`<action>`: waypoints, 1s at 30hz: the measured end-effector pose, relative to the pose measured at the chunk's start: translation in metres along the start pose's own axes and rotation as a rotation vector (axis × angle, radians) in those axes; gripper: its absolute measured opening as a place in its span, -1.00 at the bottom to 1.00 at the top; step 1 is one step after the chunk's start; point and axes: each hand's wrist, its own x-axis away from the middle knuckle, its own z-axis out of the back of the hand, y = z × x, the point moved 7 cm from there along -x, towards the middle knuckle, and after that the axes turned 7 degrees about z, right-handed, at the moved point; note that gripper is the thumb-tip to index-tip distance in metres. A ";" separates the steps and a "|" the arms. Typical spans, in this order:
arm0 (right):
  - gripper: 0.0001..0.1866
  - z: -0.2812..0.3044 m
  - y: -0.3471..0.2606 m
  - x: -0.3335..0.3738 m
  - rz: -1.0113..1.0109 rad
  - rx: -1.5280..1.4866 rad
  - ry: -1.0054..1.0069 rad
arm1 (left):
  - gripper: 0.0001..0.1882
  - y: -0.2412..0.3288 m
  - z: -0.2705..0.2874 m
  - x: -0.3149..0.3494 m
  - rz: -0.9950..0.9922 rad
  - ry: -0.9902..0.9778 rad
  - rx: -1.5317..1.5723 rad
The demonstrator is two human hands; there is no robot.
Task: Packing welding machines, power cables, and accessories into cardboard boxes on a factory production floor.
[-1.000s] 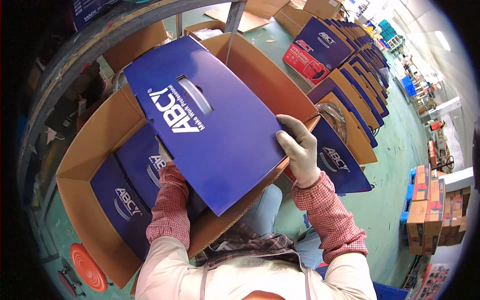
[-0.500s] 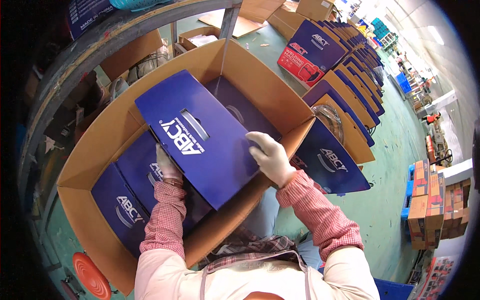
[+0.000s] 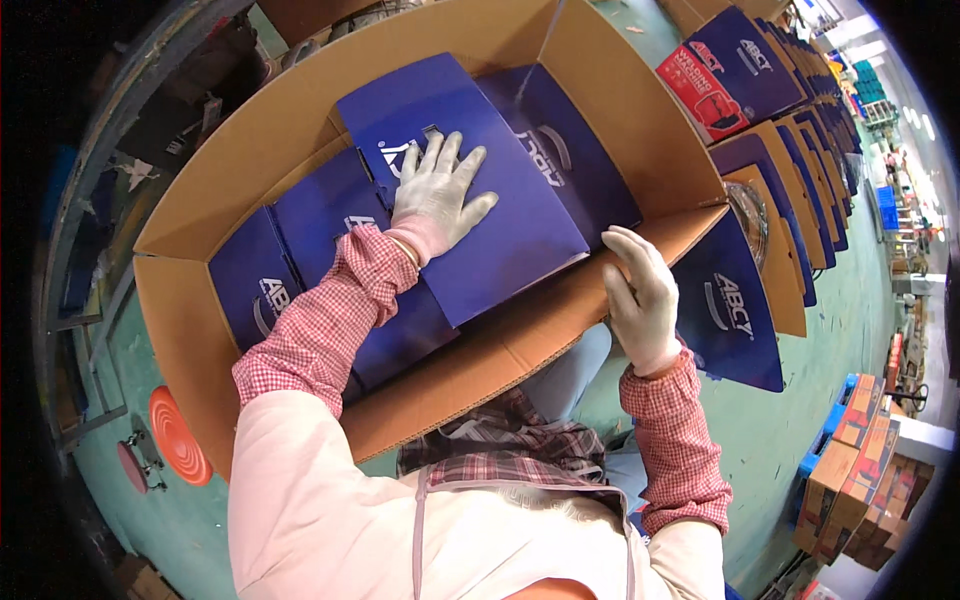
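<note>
A large brown carton [image 3: 620, 75] stands before me, with several blue boxes lying in it. My left hand [image 3: 437, 200], in a whitish glove, lies flat with spread fingers on top of a blue box [image 3: 500, 225] in the middle, covering part of its handle slot. That box sits higher than its neighbours. Another blue box [image 3: 600, 185] lies to its right, and blue boxes [image 3: 315, 215] fill the left part. My right hand [image 3: 643, 298], also gloved, is at the carton's near right rim, its thumb apart from its slightly bent fingers, nothing held; whether it touches the rim I cannot tell.
Right of the carton stands a row of open blue-and-brown boxes [image 3: 728, 300], one holding a coiled cable [image 3: 747, 215]. Stacked brown cartons [image 3: 850, 470] sit on a blue pallet at far right. A red-orange round stool [image 3: 180, 435] and a metal rack [image 3: 85, 200] are at left.
The middle blue box, tilted between both hands before, now lies lower in the carton. My left hand has moved from its side onto its top; my right hand has let go and shifted right.
</note>
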 end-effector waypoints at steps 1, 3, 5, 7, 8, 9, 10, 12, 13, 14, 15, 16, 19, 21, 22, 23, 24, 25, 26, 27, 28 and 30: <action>-0.71 -0.003 0.000 -0.001 0.025 0.023 -0.010 | -0.33 0.004 -0.008 0.003 -0.006 -0.010 0.000; -0.74 -0.008 0.000 -0.001 0.035 0.047 -0.006 | -0.32 0.008 -0.025 0.011 0.004 -0.029 -0.002; -0.76 -0.010 -0.005 -0.001 0.096 0.109 -0.029 | -0.30 0.011 -0.045 0.022 0.004 -0.057 -0.013; -0.75 -0.011 -0.002 0.002 0.097 0.092 -0.025 | -0.28 0.014 -0.064 0.034 0.034 -0.104 -0.020; -0.75 -0.010 -0.005 0.003 0.098 0.096 -0.027 | -0.28 0.015 -0.072 0.037 0.033 -0.109 -0.022; -0.75 -0.008 -0.006 0.004 0.097 0.103 -0.030 | -0.27 0.017 -0.080 0.039 0.041 -0.131 -0.020; -0.75 -0.006 -0.005 0.007 0.093 0.103 -0.030 | -0.26 0.018 -0.086 0.041 0.050 -0.151 -0.019; -0.76 -0.005 -0.003 0.010 0.122 0.100 -0.009 | -0.24 0.018 -0.091 0.041 0.053 -0.185 -0.021; -0.76 -0.003 -0.001 0.011 0.124 0.101 -0.002 | -0.24 0.017 -0.093 0.037 0.050 -0.181 -0.025; -0.76 -0.004 0.001 0.012 0.119 0.090 -0.023 | -0.23 0.014 -0.097 0.033 0.067 -0.163 0.006; -0.77 -0.009 0.003 0.013 0.112 0.072 -0.046 | -0.23 0.008 -0.101 0.029 0.087 -0.150 0.032; -0.77 -0.009 0.001 0.011 0.123 0.074 -0.035 | -0.23 -0.001 -0.098 0.010 0.099 -0.026 0.022; -0.77 -0.008 0.001 0.009 0.108 0.074 -0.038 | -0.28 -0.023 -0.092 -0.052 0.139 -0.012 -0.004; -0.74 -0.010 0.002 0.009 0.097 0.082 -0.062 | -0.29 -0.034 -0.119 -0.056 0.128 -0.072 -0.107; -0.73 -0.011 0.001 0.009 0.102 0.086 -0.078 | -0.29 -0.041 -0.126 -0.059 0.130 -0.080 -0.098; -0.71 -0.012 0.000 0.006 0.108 0.091 -0.094 | -0.27 -0.050 -0.130 -0.064 0.138 -0.066 -0.129; -0.71 -0.011 0.002 0.002 0.099 0.091 -0.105 | -0.26 -0.053 -0.128 -0.069 0.145 -0.057 -0.163; -0.70 -0.011 0.002 -0.002 0.098 0.085 -0.101 | -0.27 -0.059 -0.132 -0.076 0.154 -0.085 -0.154; -0.69 -0.010 0.002 -0.005 0.099 0.078 -0.092 | -0.27 -0.056 -0.136 -0.075 0.158 -0.115 -0.160; -0.69 -0.012 0.002 -0.006 0.104 0.079 -0.088 | -0.28 -0.057 -0.136 -0.074 0.163 -0.130 -0.172; -0.70 -0.013 0.002 -0.007 0.099 0.078 -0.079 | -0.28 -0.057 -0.136 -0.075 0.162 -0.121 -0.178; -0.69 -0.013 -0.002 -0.005 0.103 0.066 -0.047 | -0.28 -0.060 -0.141 -0.072 0.188 -0.135 -0.170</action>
